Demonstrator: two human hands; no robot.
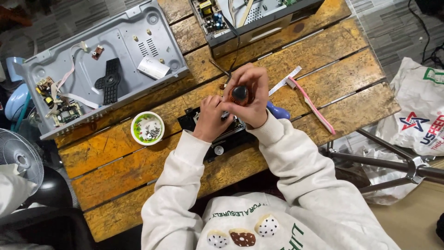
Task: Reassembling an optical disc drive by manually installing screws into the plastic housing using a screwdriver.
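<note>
Sleeves lowest in frame; my right hand (249, 92) grips a screwdriver (239, 95) upright, my left hand (210, 115) pinches the black drive (217, 134) mid-frame.

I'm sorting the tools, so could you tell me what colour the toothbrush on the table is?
Pink, with pale bristles; the toothbrush shows clearly in the head view.

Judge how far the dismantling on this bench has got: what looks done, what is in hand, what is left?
Done: the grey casing lies open and screws sit in the small bowl. In hand: the right hand grips a screwdriver over the black drive unit, which the left hand steadies. Left: that unit looks unopened.
</note>
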